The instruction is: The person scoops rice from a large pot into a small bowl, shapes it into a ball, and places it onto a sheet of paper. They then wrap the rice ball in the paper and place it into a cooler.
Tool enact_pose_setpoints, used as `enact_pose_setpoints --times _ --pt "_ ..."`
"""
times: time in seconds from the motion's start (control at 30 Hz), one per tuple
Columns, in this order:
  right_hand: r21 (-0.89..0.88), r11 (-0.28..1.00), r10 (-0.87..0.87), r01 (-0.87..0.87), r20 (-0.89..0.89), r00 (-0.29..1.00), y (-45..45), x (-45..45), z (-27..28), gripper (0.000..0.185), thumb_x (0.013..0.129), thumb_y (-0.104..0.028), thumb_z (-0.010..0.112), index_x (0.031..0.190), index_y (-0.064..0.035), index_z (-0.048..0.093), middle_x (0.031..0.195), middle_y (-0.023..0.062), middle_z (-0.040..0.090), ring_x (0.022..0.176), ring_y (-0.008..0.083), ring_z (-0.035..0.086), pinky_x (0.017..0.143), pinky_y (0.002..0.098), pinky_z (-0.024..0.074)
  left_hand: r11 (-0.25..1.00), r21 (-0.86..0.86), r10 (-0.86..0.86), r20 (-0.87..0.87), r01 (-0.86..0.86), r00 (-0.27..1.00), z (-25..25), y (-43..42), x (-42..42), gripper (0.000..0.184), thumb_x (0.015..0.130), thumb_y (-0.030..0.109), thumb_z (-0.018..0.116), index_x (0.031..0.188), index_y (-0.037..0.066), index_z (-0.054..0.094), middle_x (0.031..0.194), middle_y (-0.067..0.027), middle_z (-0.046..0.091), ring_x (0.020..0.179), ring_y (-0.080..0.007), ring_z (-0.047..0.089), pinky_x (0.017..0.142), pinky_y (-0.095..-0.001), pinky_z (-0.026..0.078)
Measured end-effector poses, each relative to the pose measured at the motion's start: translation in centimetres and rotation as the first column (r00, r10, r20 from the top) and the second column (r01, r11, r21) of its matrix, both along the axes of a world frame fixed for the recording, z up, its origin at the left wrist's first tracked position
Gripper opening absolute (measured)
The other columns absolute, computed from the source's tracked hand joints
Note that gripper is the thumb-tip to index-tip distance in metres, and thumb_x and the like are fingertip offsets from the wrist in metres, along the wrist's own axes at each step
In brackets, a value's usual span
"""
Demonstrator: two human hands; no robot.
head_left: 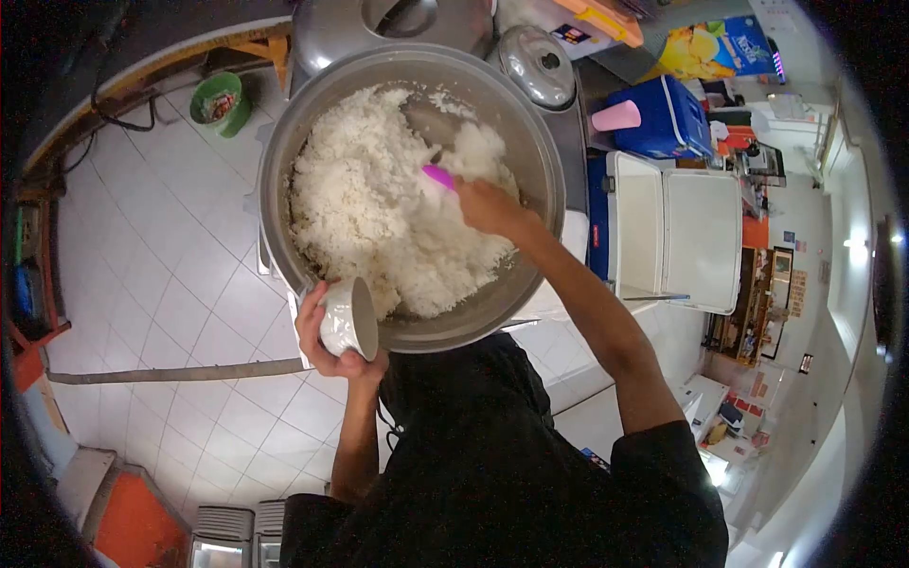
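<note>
Loose white cooked rice (365, 189) fills much of a wide round grey metal pot (536, 166) at upper centre, just left of the right hand (492, 210); that hand is closed round a bright purple utensil (438, 177), which juts up-left; the left hand (327, 360) clasps a glossy white bowl (350, 320), tilted, lower left; blue-yellow printed panel (715, 49), upper right, seemingly reads "Nestlé".

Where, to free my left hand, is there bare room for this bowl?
Bare floor tiles lie left of the pot, nearer you than the green bucket. Inside, the bare strip between rice and near rim looks narrow for the bowl. Crowded: far right, around the knobbed lid, pink cup and open cooler.
</note>
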State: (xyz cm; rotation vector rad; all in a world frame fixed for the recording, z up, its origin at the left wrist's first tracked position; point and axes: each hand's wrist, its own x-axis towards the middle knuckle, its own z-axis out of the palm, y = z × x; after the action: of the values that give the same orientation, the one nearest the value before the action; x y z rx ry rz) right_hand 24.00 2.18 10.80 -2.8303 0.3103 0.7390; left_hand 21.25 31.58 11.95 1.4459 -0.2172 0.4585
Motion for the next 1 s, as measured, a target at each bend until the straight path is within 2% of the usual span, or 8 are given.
enact_pose_setpoints --times 0.07,0.5,0.67,0.73,0.8,0.87,0.9,1.0 --pt "0.3 0.952 0.038 -0.06 0.079 0.996 0.0 -0.6 0.6 0.052 0.085 -0.003 0.048 0.137 -0.0051 0.043 0.085 0.0261 0.064 0.079 0.0435 0.064 0.073 0.0525 0.0498 0.999 0.038 0.034 0.005 -0.034 0.999 0.1 0.1 -0.2 0.06 0.096 0.055 0.042 0.124 0.002 0.046 0.118 -0.028 0.055 0.104 -0.0363 0.06 0.088 -0.0481 0.052" --pt "0.509 0.819 0.277 -0.263 0.05 0.96 0.3 -2.6 2.0 0.02 0.088 -0.014 0.053 0.097 0.0001 0.065 0.067 0.0158 0.064 0.055 0.0234 0.056 0.055 0.0409 0.0449 0.99 0.106 0.082 0.074 -0.09 0.994 1.1 0.0 1.0 0.045 0.092 0.029 0.046 0.113 -0.007 0.062 0.111 -0.0241 0.063 0.104 -0.0362 0.059 0.094 -0.0422 0.044" --pt "0.546 0.711 -0.057 0.442 -0.582 0.811 -1.1 -3.7 6.1 0.017 0.091 -0.018 0.055 0.089 -0.0033 0.065 0.057 -0.0046 0.043 0.044 0.0093 0.038 0.04 0.0293 0.0315 0.992 0.072 -0.085 -0.211 0.102 0.974 3.4 -0.5 1.3 0.041 0.098 0.029 0.045 0.117 -0.003 0.061 0.114 -0.0183 0.063 0.103 -0.0259 0.059 0.092 -0.0368 0.044" --pt "0.547 0.679 -0.085 0.489 -0.604 0.793 -0.4 -4.5 9.7 0.024 0.092 -0.026 0.061 0.101 -0.0062 0.07 0.06 -0.0035 0.046 0.055 0.0096 0.045 0.052 0.0273 0.0402 0.973 0.127 -0.12 -0.43 0.191 0.895 4.5 -0.7 1.2 0.042 0.101 0.034 0.044 0.121 0.0 0.06 0.116 -0.0145 0.062 0.101 -0.0202 0.058 0.09 -0.0327 0.044" --pt "0.689 0.675 -0.173 0.265 -0.202 0.964 1.5 -6.3 12.4 0.03 0.091 -0.022 0.059 0.114 -0.0039 0.066 0.062 0.0022 0.054 0.053 0.0127 0.048 0.052 0.0308 0.0431 0.956 0.033 -0.214 -0.599 0.291 0.772 6.8 -1.2 1.4 0.043 0.103 0.036 0.042 0.129 0.004 0.055 0.12 -0.011 0.06 0.104 -0.0176 0.057 0.091 -0.0304 0.043" --pt "0.582 0.793 -0.114 -0.179 0.431 0.895 3.0 -7.9 12.4 0.04 0.09 -0.013 0.056 0.13 -0.0094 0.058 0.063 0.0052 0.055 0.053 0.0173 0.051 0.053 0.0321 0.0423 0.81 -0.484 -0.586 -0.678 0.33 0.444 6.0 -2.5 2.0 0.043 0.104 0.034 0.039 0.134 0.006 0.05 0.122 -0.008 0.058 0.109 -0.0169 0.056 0.093 -0.0314 0.044" --pt "0.425 0.901 -0.211 0.083 0.263 0.942 5.8 -8.2 16.3 0.045 0.089 -0.008 0.055 0.133 -0.0079 0.053 0.073 0.0169 0.062 0.058 0.0285 0.06 0.057 0.0388 0.0469 0.675 -0.678 -0.732 -0.563 0.292 0.384 5.1 -3.7 2.1 0.043 0.104 0.035 0.039 0.135 0.007 0.048 0.125 -0.0076 0.057 0.113 -0.0181 0.056 0.096 -0.0347 0.046" --pt "0.188 0.981 -0.15 0.051 0.56 0.815 8.9 -8.8 17.1 0.043 0.089 -0.008 0.058 0.132 -0.0066 0.054 0.078 0.022 0.064 0.066 0.0386 0.063 0.061 0.0442 0.0497 0.444 -0.892 -0.88 -0.417 0.081 0.228 5.7 -6.7 3.8 0.042 0.103 0.034 0.038 0.132 0.006 0.05 0.127 -0.0092 0.058 0.115 -0.0214 0.058 0.099 -0.0388 0.046"
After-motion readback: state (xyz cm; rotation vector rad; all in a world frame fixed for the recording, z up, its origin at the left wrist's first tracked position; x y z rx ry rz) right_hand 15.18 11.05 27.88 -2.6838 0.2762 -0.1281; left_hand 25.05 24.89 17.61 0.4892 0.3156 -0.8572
